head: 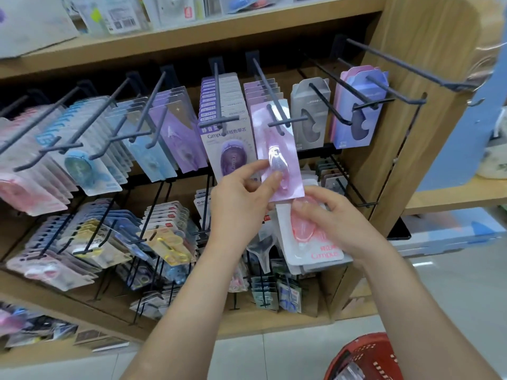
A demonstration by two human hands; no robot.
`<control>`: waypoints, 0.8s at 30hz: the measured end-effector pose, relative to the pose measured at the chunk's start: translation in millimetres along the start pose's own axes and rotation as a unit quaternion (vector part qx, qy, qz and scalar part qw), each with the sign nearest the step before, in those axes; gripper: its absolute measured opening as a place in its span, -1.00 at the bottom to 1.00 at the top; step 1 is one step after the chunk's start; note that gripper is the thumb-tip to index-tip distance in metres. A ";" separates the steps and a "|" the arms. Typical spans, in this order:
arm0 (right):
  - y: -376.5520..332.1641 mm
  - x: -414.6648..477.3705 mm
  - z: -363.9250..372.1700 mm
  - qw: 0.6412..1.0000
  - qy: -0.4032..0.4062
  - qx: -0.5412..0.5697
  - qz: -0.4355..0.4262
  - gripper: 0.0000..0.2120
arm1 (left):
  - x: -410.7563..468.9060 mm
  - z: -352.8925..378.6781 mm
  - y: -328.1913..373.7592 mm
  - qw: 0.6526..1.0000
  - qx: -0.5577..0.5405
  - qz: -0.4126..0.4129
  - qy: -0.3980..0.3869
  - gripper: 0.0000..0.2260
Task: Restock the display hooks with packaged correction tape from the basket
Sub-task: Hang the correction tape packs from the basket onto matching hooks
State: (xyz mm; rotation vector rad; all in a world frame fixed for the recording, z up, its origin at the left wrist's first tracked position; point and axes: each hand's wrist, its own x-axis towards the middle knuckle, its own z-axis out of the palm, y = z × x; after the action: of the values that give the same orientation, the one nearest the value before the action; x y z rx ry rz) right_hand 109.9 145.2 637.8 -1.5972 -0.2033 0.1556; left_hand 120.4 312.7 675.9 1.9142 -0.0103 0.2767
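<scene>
Tilting up at the centre of the frame, a glossy pink pack of correction tape has its top at the tip of a display hook, seemingly so its hole can be threaded on. The left hand pinches its lower part between thumb and fingers to steer it. Just below, the right hand curls round a spare stack of packs, kept ready. The red basket sits at lower right.

Left hand and right hand pinch, raised.
</scene>
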 end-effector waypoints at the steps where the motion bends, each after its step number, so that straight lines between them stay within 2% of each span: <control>1: -0.6 5.3 0.5 1.000 0.016 -0.004 0.005 -0.81 | -0.1 -1.4 -3.4 1.000 0.021 0.003 -0.003 -0.83; 5: -5.7 28.4 4.7 0.996 0.083 0.008 0.018 -0.83 | -8.7 -7.9 -15.8 0.997 0.078 0.005 0.003 -0.78; 10: -2.0 30.8 -0.7 0.979 0.188 -0.082 0.003 -0.85 | -20.9 -4.1 -20.8 0.995 0.097 0.009 -0.001 -0.83; 12: 3.0 15.7 -9.4 0.973 0.214 -0.087 0.002 -0.71 | -27.5 0.0 -22.8 0.996 0.085 0.006 -0.029 -0.85; 15: 7.8 -13.3 -16.2 0.977 0.208 -0.039 -0.008 -0.38 | -41.8 12.5 -16.7 0.989 0.050 -0.007 -0.139 -0.90; 17: 11.6 -25.8 -14.4 0.979 0.199 -0.032 -0.018 -0.20 | -47.1 25.0 -14.5 0.977 0.044 -0.017 -0.209 -0.61; 18: 12.0 -29.5 -11.9 0.979 0.201 -0.030 -0.020 -0.19 | -48.4 31.1 -13.3 0.974 0.036 -0.025 -0.224 -0.49; 19: 10.7 -32.3 -8.8 0.979 0.201 -0.021 -0.017 -0.25 | -49.4 35.5 -10.9 0.975 0.015 -0.035 -0.220 -0.46; 21: 6.6 -36.7 -5.7 0.983 0.185 0.017 -0.006 -0.43 | -49.8 41.1 -8.0 0.979 -0.065 -0.071 -0.178 -0.56; 24: 4.4 -44.4 -12.7 0.987 0.132 0.083 0.024 -0.47 | -48.4 40.8 -10.2 0.975 -0.146 -0.108 -0.130 -0.68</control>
State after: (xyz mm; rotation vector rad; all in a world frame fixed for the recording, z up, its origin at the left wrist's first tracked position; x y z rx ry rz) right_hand 69.7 122.6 632.7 -1.4406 0.0538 -0.0032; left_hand 82.4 272.4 643.6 1.6285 -0.0158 -0.1192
